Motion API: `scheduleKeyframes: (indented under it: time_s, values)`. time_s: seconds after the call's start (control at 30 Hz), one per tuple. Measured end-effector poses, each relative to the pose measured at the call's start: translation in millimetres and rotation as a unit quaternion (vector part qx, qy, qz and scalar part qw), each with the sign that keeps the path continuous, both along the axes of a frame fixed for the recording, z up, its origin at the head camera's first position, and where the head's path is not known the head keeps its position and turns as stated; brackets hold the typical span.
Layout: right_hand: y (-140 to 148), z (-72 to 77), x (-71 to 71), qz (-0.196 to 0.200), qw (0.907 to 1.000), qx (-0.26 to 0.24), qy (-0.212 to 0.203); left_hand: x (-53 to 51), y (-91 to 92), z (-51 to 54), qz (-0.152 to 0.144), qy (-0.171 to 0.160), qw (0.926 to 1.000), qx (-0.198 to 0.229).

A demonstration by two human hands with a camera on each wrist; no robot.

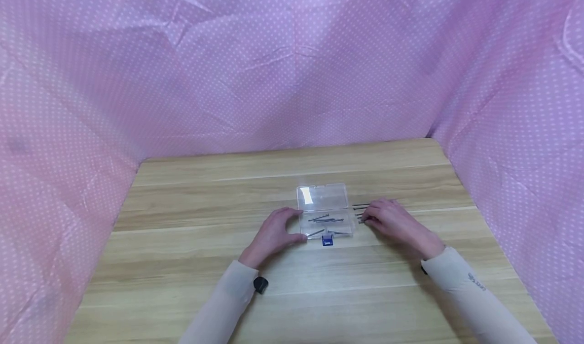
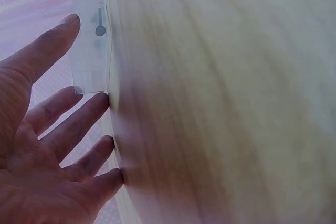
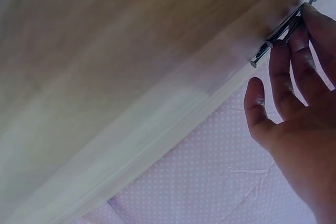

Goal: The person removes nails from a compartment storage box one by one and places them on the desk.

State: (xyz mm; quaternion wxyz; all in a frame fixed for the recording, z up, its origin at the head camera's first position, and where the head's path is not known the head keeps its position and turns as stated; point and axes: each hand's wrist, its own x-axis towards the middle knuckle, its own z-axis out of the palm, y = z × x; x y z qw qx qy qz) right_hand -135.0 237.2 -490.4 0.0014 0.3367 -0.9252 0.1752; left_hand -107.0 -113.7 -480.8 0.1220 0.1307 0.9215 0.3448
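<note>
A clear plastic box (image 1: 303, 226) lies with its lid (image 1: 326, 198) folded back, away from me. Several dark metal nails (image 1: 328, 220) are inside it. My left hand (image 1: 274, 234) spans the box's left end, thumb at the near corner and index finger at the far one. In the left wrist view its fingers are nearly straight against the box wall (image 2: 90, 56). To the right of the box, more nails (image 1: 360, 208) lie on the table, partly covered by my right hand (image 1: 392, 223). The right wrist view shows its thumb and fingertips pinching a nail (image 3: 290, 31) just above others.
A blue latch (image 1: 327, 240) hangs at the box's near edge. The wooden table (image 1: 219, 192) carries the box and nails. Pink dotted cloth (image 1: 292, 80) hangs behind the table and along both sides.
</note>
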Motion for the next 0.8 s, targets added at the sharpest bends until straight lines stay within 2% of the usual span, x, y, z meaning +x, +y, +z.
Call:
scheduleKeyframes:
  time_s: [0.33, 0.63, 0.8]
  values:
    - [2, 0.0, -0.1, -0.001, 1.0000, 0.001, 0.003, -0.4, 2.3, -0.3, 0.002, -0.004, 1.0000, -0.006]
    - [0, 6.4, 4.0, -0.030, 0.9994, -0.015, -0.009, 0.0, 3.9, -1.5, 0.004, 0.000, 1.0000, -0.006]
    - [-3, 9.5, 4.3, -0.030, 0.9989, -0.034, 0.008, 0.4, 5.5, -1.4, 0.007, 0.000, 1.0000, -0.004]
